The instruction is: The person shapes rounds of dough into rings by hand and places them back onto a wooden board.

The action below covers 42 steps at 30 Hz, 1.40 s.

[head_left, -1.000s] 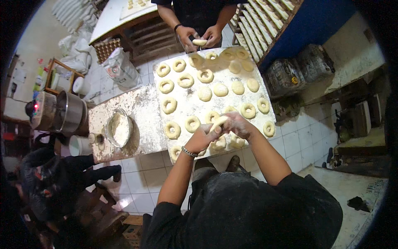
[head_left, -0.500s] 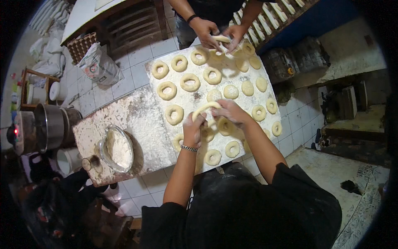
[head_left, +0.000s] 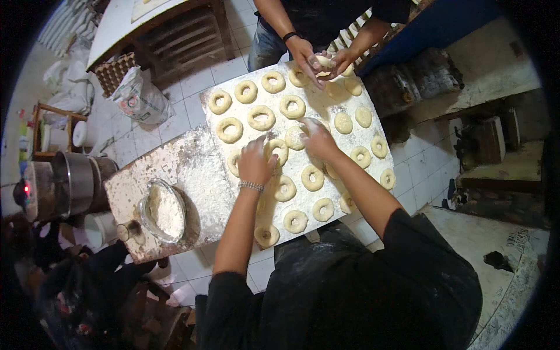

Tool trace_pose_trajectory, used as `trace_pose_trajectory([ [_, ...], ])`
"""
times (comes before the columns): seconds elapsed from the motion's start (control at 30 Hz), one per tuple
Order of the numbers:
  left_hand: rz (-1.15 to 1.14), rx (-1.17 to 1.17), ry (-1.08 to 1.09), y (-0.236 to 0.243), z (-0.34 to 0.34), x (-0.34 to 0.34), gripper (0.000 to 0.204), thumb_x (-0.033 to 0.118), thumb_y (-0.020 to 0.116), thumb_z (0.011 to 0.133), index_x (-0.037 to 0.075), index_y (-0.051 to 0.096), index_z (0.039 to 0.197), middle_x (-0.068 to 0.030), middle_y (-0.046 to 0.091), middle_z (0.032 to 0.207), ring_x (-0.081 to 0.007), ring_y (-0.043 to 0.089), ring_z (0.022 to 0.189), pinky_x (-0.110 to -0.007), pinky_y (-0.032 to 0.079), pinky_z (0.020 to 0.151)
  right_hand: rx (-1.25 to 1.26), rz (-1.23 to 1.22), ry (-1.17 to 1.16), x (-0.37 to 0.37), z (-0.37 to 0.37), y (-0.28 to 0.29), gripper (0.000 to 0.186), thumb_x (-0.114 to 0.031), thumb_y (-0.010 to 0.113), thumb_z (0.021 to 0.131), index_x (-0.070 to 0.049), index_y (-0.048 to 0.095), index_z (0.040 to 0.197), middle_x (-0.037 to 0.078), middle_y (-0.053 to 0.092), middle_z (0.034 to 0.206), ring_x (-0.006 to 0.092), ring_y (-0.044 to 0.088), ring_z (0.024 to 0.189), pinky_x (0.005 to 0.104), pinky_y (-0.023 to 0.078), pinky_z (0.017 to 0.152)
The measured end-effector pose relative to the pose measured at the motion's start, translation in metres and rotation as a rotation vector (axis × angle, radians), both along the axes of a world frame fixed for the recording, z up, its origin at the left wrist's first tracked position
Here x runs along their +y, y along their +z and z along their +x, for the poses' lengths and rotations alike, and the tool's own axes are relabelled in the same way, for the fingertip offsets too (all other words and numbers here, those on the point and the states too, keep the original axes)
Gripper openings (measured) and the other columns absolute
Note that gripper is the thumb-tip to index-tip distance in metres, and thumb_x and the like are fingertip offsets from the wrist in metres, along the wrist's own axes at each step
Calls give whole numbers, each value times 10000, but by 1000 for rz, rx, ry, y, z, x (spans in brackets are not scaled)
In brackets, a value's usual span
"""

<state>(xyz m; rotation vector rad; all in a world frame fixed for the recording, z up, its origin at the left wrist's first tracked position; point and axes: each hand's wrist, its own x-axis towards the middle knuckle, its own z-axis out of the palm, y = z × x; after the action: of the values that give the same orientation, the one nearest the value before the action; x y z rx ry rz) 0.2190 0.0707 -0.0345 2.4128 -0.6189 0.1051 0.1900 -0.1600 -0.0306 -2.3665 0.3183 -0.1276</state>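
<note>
My left hand (head_left: 256, 161) reaches down beside a pale dough ring (head_left: 283, 153), its fingertips at the ring's left edge. The fingers look loosely spread and grip nothing visible. My right hand (head_left: 319, 140) hovers over the middle of the floured board (head_left: 224, 201), fingers stretched and apart. Right by its fingertips is a flat round dough piece (head_left: 294, 138) without a hole. Several more rings, such as one dough ring (head_left: 261, 109), lie in rows around both hands. My right hand and forearm hide some pieces beneath them.
Across the board, another person's hands (head_left: 321, 63) hold a dough piece. A metal bowl of flour (head_left: 166, 210) stands at the left, beside a small cylinder (head_left: 127, 230). A white sack (head_left: 142, 99) and egg trays (head_left: 115, 73) are on the floor, far left; large pots (head_left: 76, 182) stand nearer.
The dough ring held between my hands is now down on the board. My hands have moved apart, the left hand leftward. The other person's hands have shifted slightly right and down.
</note>
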Motion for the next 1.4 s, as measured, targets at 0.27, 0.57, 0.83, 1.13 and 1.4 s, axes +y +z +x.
trace_pose_trajectory([
  [0.27,250,-35,224,-12,-13,-19,468,289,725,776,88,609,1183,-193,587,1112,-374,562,1043,-488,464,887,289,-260,321,-21,-3,3,354,-225,684,785,-24,661,1075,223,661,1120,369,637,1052,447,512,907],
  [0.57,-901,824,43,62,-90,-142,566,289,731,891,47,528,1361,-142,560,1310,-199,534,1182,-386,466,961,179,916,192,-121,-71,61,524,-62,730,796,19,562,1286,132,691,1036,178,651,916,310,526,803],
  [0.83,-756,1053,-25,101,-144,-166,217,89,707,865,-33,633,1028,-71,673,945,-119,640,814,-246,501,670,111,921,397,-141,-138,83,508,-20,712,791,73,544,1261,130,688,1075,169,658,941,296,537,825],
  [1.13,-741,399,218,48,-240,-134,323,60,596,882,-57,620,1182,-125,671,942,-190,646,910,-331,539,734,130,780,38,-62,-224,85,512,-267,754,809,46,628,1193,143,714,1049,213,658,941,346,512,836],
  [1.4,-1315,1297,18,38,-274,-98,375,412,470,1002,103,637,1135,-6,643,877,-142,576,701,-288,441,604,262,-87,317,-38,-288,96,440,-259,702,728,-76,627,1122,193,675,1064,364,637,1011,450,501,871],
])
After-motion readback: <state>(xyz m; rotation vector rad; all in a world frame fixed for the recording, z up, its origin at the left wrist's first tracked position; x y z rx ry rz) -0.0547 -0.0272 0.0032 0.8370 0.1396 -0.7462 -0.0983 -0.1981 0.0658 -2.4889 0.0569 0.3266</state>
